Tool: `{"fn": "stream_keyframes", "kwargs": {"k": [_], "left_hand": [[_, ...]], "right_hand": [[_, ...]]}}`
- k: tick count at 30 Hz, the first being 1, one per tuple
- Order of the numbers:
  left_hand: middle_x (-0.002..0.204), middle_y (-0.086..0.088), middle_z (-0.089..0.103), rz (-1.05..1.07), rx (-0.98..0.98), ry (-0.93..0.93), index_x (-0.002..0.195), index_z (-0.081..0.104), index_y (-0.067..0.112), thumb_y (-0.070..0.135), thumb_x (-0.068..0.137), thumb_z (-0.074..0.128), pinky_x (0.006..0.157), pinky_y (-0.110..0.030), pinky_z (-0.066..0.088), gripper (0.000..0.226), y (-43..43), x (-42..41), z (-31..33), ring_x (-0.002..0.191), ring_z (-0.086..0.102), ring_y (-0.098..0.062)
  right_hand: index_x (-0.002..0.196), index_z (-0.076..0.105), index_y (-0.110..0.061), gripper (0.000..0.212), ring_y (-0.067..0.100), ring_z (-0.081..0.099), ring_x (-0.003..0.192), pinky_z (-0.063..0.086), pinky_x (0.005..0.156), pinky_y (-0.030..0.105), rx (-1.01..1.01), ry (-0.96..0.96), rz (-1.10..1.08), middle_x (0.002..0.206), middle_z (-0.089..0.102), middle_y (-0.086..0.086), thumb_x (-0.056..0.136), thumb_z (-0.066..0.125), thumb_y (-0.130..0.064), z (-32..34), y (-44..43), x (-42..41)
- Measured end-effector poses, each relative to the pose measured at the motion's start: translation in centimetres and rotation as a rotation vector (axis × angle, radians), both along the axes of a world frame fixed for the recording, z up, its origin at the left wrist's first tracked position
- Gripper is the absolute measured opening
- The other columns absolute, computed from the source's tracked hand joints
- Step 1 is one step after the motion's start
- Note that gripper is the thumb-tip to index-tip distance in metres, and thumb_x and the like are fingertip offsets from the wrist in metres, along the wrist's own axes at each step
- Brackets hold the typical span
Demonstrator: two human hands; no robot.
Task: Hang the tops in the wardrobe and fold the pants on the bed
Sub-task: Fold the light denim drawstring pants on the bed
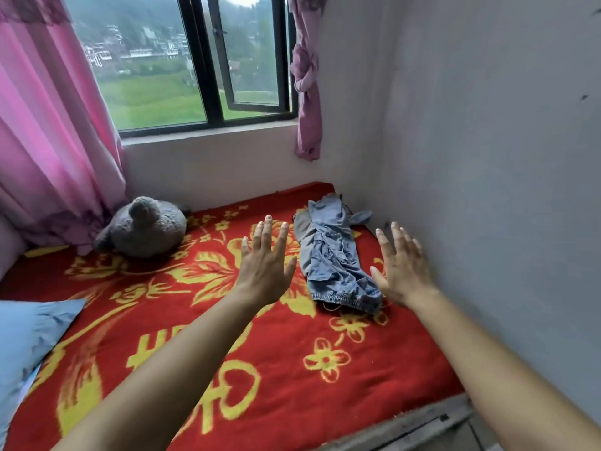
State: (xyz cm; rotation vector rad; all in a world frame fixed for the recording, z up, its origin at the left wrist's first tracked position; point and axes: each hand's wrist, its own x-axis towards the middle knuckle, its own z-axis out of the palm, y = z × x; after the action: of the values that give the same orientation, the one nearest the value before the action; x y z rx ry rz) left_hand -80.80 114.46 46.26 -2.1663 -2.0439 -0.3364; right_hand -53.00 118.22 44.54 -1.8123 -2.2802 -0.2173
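While rumpled pants (338, 255) lie between, left hand (265, 271) and right hand (403, 271) hover, grip released.

I see the pants (335, 255) lying on the bed (260, 369) at its far right, near the wall (487, 157). My left hand (265, 265) hangs just left of them, my right hand (401, 268) just right. A stuffed toy (143, 226) sits far left below the window (195, 60); a pillow (29, 333) lies near left.

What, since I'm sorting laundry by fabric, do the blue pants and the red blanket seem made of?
Blue pants: probably thin washed denim or cotton, matte; faded weave, soft crumples, gathered elastic waistband. Red blanket: likely plush synthetic fleece, matte; fuzzy surface, soft-edged yellow flowers.
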Motion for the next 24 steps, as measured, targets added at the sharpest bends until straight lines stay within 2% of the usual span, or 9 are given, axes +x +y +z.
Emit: {"fn": "stream_keyframes", "kwargs": {"k": [5,11,16,21,24], "left_hand": [[0.163,-0.013,-0.006,0.004,-0.066,0.024,0.156,0.004,0.022,0.052,0.099,0.033,0.119,-0.054,0.012,0.072,11.5,4.1,-2.5,0.150,-0.001,-0.031],[0.163,-0.014,-0.008,-0.037,-0.286,0.028,0.156,0.005,0.022,0.052,0.100,0.030,0.119,-0.051,0.013,0.069,21.9,9.0,-9.2,0.151,-0.002,-0.030],[0.163,-0.012,-0.010,-0.069,-0.481,0.038,0.157,0.003,0.021,0.050,0.100,0.035,0.119,-0.050,0.016,0.072,26.8,11.0,-19.6,0.150,-0.002,-0.030],[0.163,-0.014,-0.004,-0.075,-0.632,0.058,0.156,0.005,0.016,0.043,0.098,0.040,0.117,-0.049,0.022,0.073,30.1,11.5,-31.8,0.150,0.002,-0.031],[0.163,-0.011,0.000,-0.048,-0.700,0.056,0.156,0.005,0.014,0.037,0.097,0.042,0.116,-0.049,0.024,0.073,31.5,11.6,-38.5,0.150,0.003,-0.029]], "right_hand": [[0.158,0.003,-0.016,0.083,0.033,0.003,0.152,0.007,0.122,0.046,-0.127,0.032,-0.008,0.163,-0.002,0.020,0.095,0.047,-0.048,-3.3,11.9,2.9],[0.158,0.004,-0.015,0.078,0.031,0.004,0.152,0.010,0.122,0.044,-0.296,0.022,-0.037,0.164,0.000,0.019,0.097,0.044,-0.045,-10.0,22.9,7.4],[0.157,0.002,-0.014,0.076,0.032,0.002,0.152,0.012,0.122,0.045,-0.494,-0.006,-0.090,0.164,-0.001,0.019,0.099,0.041,-0.043,-20.5,26.8,9.5],[0.157,0.004,-0.013,0.078,0.032,0.006,0.151,0.018,0.120,0.044,-0.642,-0.047,-0.105,0.164,0.002,0.017,0.098,0.047,-0.041,-31.5,27.5,9.7],[0.156,0.013,-0.015,0.075,0.028,0.025,0.145,0.034,0.111,0.041,-0.663,-0.037,-0.034,0.159,0.022,0.013,0.097,0.050,-0.040,-37.1,27.6,9.0]]}}
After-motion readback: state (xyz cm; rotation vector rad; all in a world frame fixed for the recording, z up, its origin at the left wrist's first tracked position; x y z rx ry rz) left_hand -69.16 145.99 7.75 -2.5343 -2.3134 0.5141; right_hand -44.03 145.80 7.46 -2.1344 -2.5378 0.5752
